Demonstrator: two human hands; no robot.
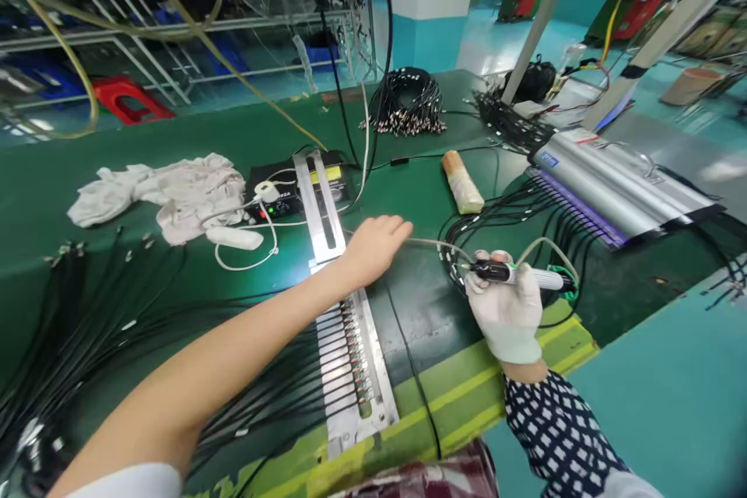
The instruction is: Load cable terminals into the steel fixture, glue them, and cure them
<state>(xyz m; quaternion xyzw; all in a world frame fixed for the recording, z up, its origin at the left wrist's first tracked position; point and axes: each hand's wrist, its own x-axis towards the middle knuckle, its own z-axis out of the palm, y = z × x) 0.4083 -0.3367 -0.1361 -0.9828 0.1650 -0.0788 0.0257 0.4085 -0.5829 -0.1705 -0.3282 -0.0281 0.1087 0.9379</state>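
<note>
Two hands are over one green bench (420, 319); the clock is centred on the view, with twelve pointing away from the person. One bare left hand (377, 249) is near the dial's centre, above one metal fixture (382, 373) at six; its fingers lie close together, and whether they grip anything I cannot tell. One white-gloved right hand (506, 311), at four, has its fingers closed around one black-and-white pen-like tool (525, 275), tip towards nine. More than ten black cables (292, 391) run into the fixture. At ten sit one slotted metal plate (313, 194) and one black box (265, 177); at nine, one heap of white cloth (201, 191); just past twelve, one cable coil (412, 105); at two, one taped cylinder (464, 185); between two and three, one silver device (622, 183).
</note>
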